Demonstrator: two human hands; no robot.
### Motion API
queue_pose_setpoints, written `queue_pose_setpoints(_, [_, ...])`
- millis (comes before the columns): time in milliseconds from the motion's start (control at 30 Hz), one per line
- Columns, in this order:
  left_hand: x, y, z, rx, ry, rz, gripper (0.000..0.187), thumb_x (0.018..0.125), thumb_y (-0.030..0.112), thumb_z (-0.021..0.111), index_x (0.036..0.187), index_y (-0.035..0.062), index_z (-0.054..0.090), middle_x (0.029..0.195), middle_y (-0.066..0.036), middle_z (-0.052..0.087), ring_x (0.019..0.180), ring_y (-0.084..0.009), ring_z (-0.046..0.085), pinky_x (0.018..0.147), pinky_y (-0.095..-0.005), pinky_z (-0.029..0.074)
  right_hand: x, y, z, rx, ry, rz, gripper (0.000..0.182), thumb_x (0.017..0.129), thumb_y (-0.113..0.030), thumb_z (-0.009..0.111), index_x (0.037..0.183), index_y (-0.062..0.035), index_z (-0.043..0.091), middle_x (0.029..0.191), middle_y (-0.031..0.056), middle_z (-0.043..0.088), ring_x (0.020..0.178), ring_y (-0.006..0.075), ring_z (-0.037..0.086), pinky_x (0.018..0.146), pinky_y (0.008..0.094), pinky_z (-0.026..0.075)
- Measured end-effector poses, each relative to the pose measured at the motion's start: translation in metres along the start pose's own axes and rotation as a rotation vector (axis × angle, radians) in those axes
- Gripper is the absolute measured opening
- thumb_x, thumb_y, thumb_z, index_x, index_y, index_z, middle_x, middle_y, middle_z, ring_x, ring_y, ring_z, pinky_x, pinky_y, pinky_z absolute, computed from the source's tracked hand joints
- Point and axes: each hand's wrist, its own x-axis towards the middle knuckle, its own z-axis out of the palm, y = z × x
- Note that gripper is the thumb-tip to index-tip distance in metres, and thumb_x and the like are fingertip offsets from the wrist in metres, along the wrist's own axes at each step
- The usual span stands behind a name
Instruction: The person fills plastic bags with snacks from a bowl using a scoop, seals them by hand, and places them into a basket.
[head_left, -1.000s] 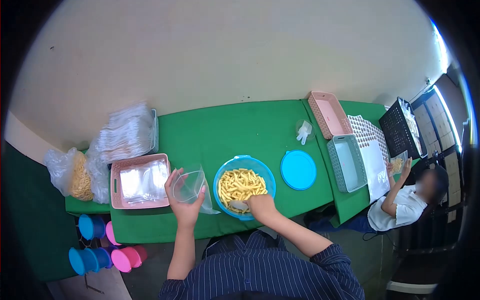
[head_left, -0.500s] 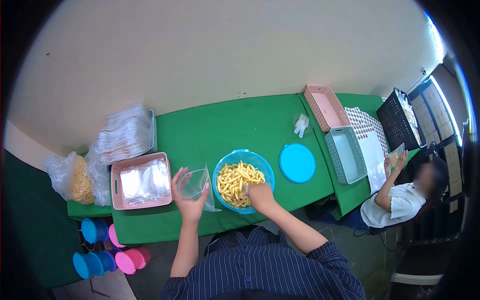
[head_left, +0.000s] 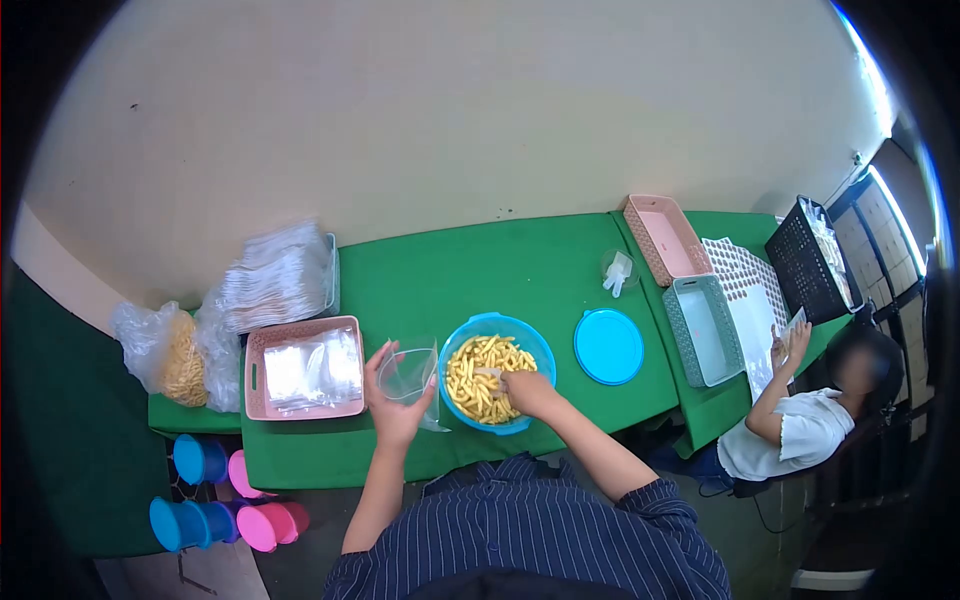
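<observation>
A blue tub [head_left: 546,352] holds many yellow finger-shaped snack pieces [head_left: 482,362]. My right hand [head_left: 528,392] reaches into the tub, its fingers closed round a pale scoop [head_left: 489,373] among the pieces. Left of the tub, my left hand [head_left: 398,411] holds a clear plastic bag [head_left: 410,370] with its mouth spread between thumb and fingers. No snacks show inside that bag. A pink basket [head_left: 256,408] with flat clear bags [head_left: 310,371] stands to the left of my left hand.
Stacked packets [head_left: 275,280] and a bag of snacks [head_left: 184,365] lie left. Rightward are a blue lid [head_left: 608,346], a cup with white scoops [head_left: 618,273], a pink basket [head_left: 665,240], a grey-green basket [head_left: 703,330], sticker sheets [head_left: 740,270], a black crate [head_left: 805,262] and a co-worker [head_left: 790,430] holding a packet.
My right hand and the scoop have shifted within the tub, further up among the snacks. The whole view has moved slightly. My left hand still spreads the bag.
</observation>
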Motion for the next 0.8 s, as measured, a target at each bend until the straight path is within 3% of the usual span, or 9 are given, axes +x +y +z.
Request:
queue_pose_setpoints(67, [-0.001, -0.004, 0.000, 0.020, -0.032, -0.014, 0.079, 0.069, 0.005, 0.080, 0.136, 0.0046, 0.038, 0.132, -0.016, 0.048, 0.118, -0.0270, 0.051, 0.102, -0.0411, 0.042, 0.001, -0.005, 0.000, -0.007, -0.048, -0.011, 0.017, 0.084, -0.018, 0.060, 0.090, -0.0027, 0.062, 0.076, 0.0170, 0.067, 0.074, 0.0346, 0.066, 0.067, 0.0480, 0.050])
queue_pose_setpoints(133, [-0.001, -0.007, 0.003, 0.050, -0.010, -0.002, 0.078, 0.069, 0.006, 0.080, 0.136, 0.0041, 0.039, 0.132, -0.015, 0.048, 0.117, -0.0271, 0.052, 0.101, -0.0405, 0.042, 0.008, -0.014, 0.008, -0.135, 0.141, -0.119, 0.022, 0.081, -0.025, 0.065, 0.082, -0.0035, 0.063, 0.071, 0.0153, 0.066, 0.067, 0.0343, 0.066, 0.067, 0.0469, 0.051])
queue_pose_setpoints(200, [-0.004, -0.016, 0.007, 0.100, 0.057, 0.019, 0.078, 0.069, 0.006, 0.080, 0.135, 0.0039, 0.040, 0.132, -0.015, 0.048, 0.118, -0.0278, 0.051, 0.102, -0.0406, 0.042, 0.012, -0.012, 0.012, -0.171, 0.102, -0.106, 0.024, 0.084, -0.028, 0.063, 0.083, -0.0037, 0.064, 0.073, 0.0151, 0.067, 0.069, 0.0341, 0.067, 0.069, 0.0468, 0.051])
queue_pose_setpoints(333, [-0.013, -0.037, 0.019, 0.367, 0.163, 0.095, 0.076, 0.067, 0.004, 0.079, 0.134, 0.0033, 0.042, 0.131, -0.015, 0.047, 0.122, -0.0310, 0.048, 0.105, -0.0410, 0.039, 0.017, 0.002, 0.005, 0.041, -0.133, 0.041, 0.029, 0.089, -0.033, 0.059, 0.093, -0.0046, 0.067, 0.086, 0.0163, 0.069, 0.081, 0.0335, 0.068, 0.076, 0.0451, 0.051])
queue_pose_setpoints(367, [-0.017, -0.039, 0.024, 0.339, 0.159, 0.079, 0.075, 0.066, 0.007, 0.079, 0.132, 0.0074, 0.045, 0.128, -0.015, 0.051, 0.124, -0.0350, 0.046, 0.109, -0.0473, 0.033, 0.020, 0.010, 0.005, 0.113, -0.275, 0.001, 0.030, 0.091, -0.032, 0.055, 0.099, -0.0052, 0.067, 0.091, 0.0182, 0.069, 0.086, 0.0347, 0.066, 0.078, 0.0455, 0.050])
queue_pose_setpoints(433, [-0.027, -0.053, 0.036, 0.342, 0.140, 0.069, 0.074, 0.067, 0.009, 0.079, 0.132, 0.0083, 0.044, 0.129, -0.014, 0.051, 0.124, -0.0345, 0.046, 0.110, -0.0495, 0.029, 0.019, 0.009, 0.001, 0.226, -0.508, 0.007, 0.033, 0.093, -0.031, 0.049, 0.103, -0.0056, 0.068, 0.099, 0.0198, 0.068, 0.094, 0.0354, 0.064, 0.084, 0.0454, 0.048])
queue_pose_setpoints(500, [-0.033, -0.056, 0.041, 0.364, 0.133, 0.048, 0.071, 0.070, 0.013, 0.077, 0.133, 0.0104, 0.043, 0.131, -0.011, 0.052, 0.125, -0.0327, 0.046, 0.113, -0.0545, 0.021, 0.017, 0.006, 0.006, 0.232, -0.462, 0.040, 0.034, 0.094, -0.032, 0.049, 0.103, -0.0063, 0.068, 0.099, 0.0188, 0.068, 0.094, 0.0350, 0.064, 0.084, 0.0449, 0.049])
queue_pose_setpoints(800, [-0.034, -0.055, 0.040, 0.394, 0.148, 0.041, 0.069, 0.071, 0.014, 0.078, 0.132, 0.0104, 0.044, 0.130, -0.011, 0.052, 0.125, -0.0322, 0.046, 0.113, -0.0550, 0.019, 0.000, -0.003, 0.009, 0.251, -0.403, -0.026, 0.037, 0.094, -0.038, 0.049, 0.095, -0.0075, 0.069, 0.089, 0.0151, 0.069, 0.085, 0.0349, 0.064, 0.079, 0.0451, 0.049])
